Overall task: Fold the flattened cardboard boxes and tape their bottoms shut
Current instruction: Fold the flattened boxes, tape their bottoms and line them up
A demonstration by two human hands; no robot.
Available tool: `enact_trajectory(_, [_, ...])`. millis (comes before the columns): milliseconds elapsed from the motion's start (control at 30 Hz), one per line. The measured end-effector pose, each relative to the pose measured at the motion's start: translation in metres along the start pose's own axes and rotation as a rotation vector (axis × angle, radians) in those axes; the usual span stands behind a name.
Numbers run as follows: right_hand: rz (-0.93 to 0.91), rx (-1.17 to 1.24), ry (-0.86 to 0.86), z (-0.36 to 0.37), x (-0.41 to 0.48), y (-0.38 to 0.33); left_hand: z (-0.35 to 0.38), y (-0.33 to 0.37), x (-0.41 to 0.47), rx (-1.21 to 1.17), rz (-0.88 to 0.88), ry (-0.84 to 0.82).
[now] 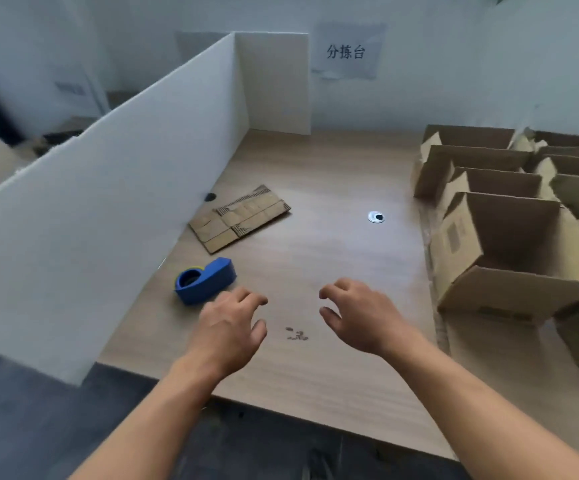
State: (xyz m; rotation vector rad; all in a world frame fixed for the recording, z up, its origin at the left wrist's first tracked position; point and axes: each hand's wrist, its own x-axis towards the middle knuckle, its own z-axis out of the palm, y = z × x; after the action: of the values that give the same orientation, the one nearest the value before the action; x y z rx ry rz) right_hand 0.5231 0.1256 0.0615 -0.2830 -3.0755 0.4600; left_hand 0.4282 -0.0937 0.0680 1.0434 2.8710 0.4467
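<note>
Both of my hands hover over the wooden table (333,368), empty, fingers loosely curled. My left hand (232,323) is just right of a blue tape dispenser (205,280) and does not touch it. My right hand (357,313) is a little further right, apart from everything. A flattened piece of cardboard (239,218) lies beyond the dispenser, near the white partition. Several folded cardboard boxes (510,244) stand open-topped in rows at the right side of the table.
A tall white partition (115,202) walls the table's left side and back left corner. A round cable grommet (375,217) sits mid-table. Small cardboard scraps (296,334) lie between my hands. A paper sign (347,51) hangs on the back wall.
</note>
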Motion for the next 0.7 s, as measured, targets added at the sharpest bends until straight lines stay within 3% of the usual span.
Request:
enact_trajectory(467, [-0.084,-0.126,-0.171,0.050,0.240,-0.034,-0.014,-0.174,0.150,0.190,-0.205,-0.230])
enact_trajectory(700, [0.129,0.055,-0.287,0.085,0.339,-0.017,0.028,-0.239,0.249,0.113,-0.242,-0.294])
